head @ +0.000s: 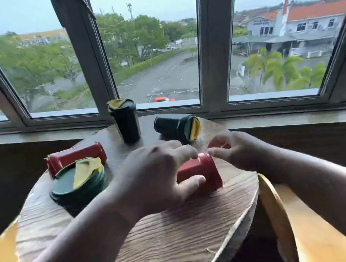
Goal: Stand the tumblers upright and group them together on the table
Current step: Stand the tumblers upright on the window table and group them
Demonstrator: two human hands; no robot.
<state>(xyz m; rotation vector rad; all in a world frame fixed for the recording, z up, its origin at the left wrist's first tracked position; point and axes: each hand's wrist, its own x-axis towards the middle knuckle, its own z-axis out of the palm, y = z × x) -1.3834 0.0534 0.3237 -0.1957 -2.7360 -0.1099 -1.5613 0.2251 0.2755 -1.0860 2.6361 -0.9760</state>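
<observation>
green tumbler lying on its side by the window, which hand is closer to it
Right. The right hand sits just in front of the lying green tumbler; the left hand is farther off, gripping the red tumbler.

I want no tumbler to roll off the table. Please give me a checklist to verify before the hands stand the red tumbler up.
1. Left hand wraps the near red tumbler: ok.
2. Right hand grips it firmly: cannot tell, only its fingertips are at the far end.
3. Near red tumbler upright: not ok, it lies on its side.
4. Bare table in front of it for standing: ok.
5. Other tumblers upright: not ok; the far red tumbler and the lying green tumbler lie down.
6. Upright green tumbler clear of the hands: ok.
</observation>
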